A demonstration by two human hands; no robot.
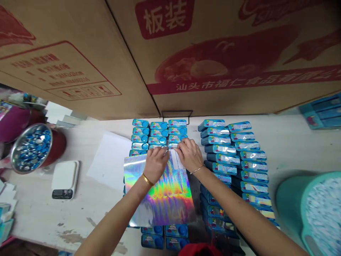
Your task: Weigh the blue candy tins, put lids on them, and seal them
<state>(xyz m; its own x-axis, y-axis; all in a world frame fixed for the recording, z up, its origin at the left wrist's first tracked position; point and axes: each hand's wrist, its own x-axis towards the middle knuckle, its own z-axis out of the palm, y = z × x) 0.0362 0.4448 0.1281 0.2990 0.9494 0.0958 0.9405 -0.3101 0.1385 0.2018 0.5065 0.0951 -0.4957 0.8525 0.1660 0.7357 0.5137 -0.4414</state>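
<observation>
- Grip: both hands closed in pinches, close together at the top edge of a holographic sheet (160, 190). The left hand (156, 165) has its fingers (161, 151) curled down onto that edge. The right hand (189, 155) has its fingers (183, 143) bunched at a pale strip (176, 159) at the same edge. Exact contact is hidden by the fingers.
- Sheet: rainbow foil, lying flat and slightly skewed on top of the middle of a block of blue tins (160, 133). Tins show beyond its top edge and below its bottom edge.
- Wrists: gold bangle (147, 179) on the left, thin bracelet (197, 169) on the right.
- Right of the hands: a second block of blue tins (233, 160), in overlapping rows, with silvery labels.
- Bench: pale, stained work surface (66, 220). A loose white paper sheet (109, 160) lies just left of the foil.
- Further left: white digital scale (65, 179), beside a steel bowl (32, 147) heaped with small blue-and-silver pieces, set in a red tub.
- Far right: teal basin (311, 213) holding white-speckled contents.
- Overhead: brown cardboard carton (213, 53) with red Chinese print, filling the top of the view.
</observation>
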